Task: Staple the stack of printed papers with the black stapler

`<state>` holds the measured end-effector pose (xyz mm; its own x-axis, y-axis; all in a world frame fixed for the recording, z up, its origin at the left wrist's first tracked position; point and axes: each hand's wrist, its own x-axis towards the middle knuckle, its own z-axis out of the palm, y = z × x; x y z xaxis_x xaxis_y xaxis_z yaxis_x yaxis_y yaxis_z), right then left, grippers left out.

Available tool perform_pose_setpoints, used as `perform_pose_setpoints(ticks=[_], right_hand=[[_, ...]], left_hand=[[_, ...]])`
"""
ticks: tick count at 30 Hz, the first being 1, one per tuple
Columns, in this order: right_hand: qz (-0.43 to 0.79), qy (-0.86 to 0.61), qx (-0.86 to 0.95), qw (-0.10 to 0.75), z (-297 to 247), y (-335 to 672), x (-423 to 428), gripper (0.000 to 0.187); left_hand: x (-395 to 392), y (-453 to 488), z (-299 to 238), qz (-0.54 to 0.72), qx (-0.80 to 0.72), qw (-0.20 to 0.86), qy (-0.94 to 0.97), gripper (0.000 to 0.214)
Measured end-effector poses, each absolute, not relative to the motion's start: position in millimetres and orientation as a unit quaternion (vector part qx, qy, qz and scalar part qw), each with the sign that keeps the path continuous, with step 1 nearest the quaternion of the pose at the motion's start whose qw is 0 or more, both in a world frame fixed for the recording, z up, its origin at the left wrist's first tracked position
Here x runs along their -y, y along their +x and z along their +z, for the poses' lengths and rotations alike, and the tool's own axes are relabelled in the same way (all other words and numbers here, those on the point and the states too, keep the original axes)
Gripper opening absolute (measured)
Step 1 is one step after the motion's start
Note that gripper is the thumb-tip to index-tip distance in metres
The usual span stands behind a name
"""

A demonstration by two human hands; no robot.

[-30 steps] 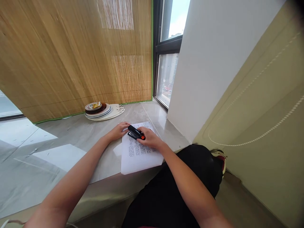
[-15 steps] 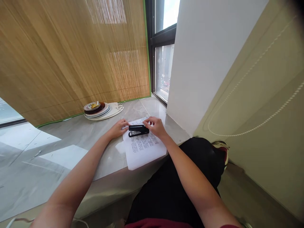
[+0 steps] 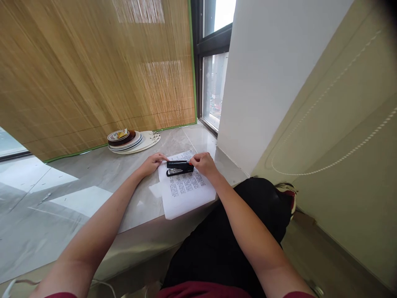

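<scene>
A black stapler [image 3: 180, 169] lies on a sheet of printed paper [image 3: 189, 198], with a gap between its top arm and its base at the left end. My right hand [image 3: 203, 164] is closed, thumb and fingers pinched at the stapler's right end. A small orange-red part shows beside those fingertips. To the left, my left hand [image 3: 152, 163] rests by the paper's upper left edge. Its index finger is stretched toward the stapler's left end, and the other fingers are partly curled, with nothing visible in them.
The paper lies on a grey marble-look sill [image 3: 133, 207] and reaches over its front edge. Stacked plates [image 3: 127, 142] stand at the back by a bamboo blind [image 3: 124, 82]. A white wall [image 3: 257, 82] rises to the right, beside a beaded cord [image 3: 325, 170].
My right fingers have closed more tightly at the stapler's right end, where an orange-red part now shows. My left hand has drawn slightly away from the stapler. The view has shifted a little.
</scene>
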<state>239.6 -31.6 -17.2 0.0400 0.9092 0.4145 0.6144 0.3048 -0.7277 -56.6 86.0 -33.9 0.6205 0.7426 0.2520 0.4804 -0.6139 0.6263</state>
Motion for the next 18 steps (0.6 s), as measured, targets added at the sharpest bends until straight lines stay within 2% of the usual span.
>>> perform_pose_setpoints(ticks=[5, 8, 11, 12, 15, 18], right_hand=[[0.130, -0.581, 0.682, 0.425, -23, 236, 32, 0.043], [0.108, -0.579, 0.676, 0.442, -26, 233, 34, 0.041], [0.115, -0.517, 0.709, 0.466, -26, 229, 34, 0.026], [0.123, -0.494, 0.732, 0.454, -27, 228, 34, 0.022], [0.142, -0.476, 0.790, 0.360, -29, 224, 35, 0.040], [0.129, -0.512, 0.785, 0.324, -29, 223, 39, 0.030]], left_hand=[[-86, -57, -33, 0.256, -0.376, 0.258, 0.852, 0.036], [-83, -54, -30, 0.253, -0.384, 0.261, 0.849, 0.034], [-79, -52, -27, 0.259, -0.388, 0.249, 0.849, 0.032], [-77, -52, -26, 0.260, -0.390, 0.244, 0.849, 0.031], [-74, -50, -22, 0.268, -0.395, 0.229, 0.848, 0.029], [-72, -47, -20, 0.312, -0.411, 0.213, 0.830, 0.027]])
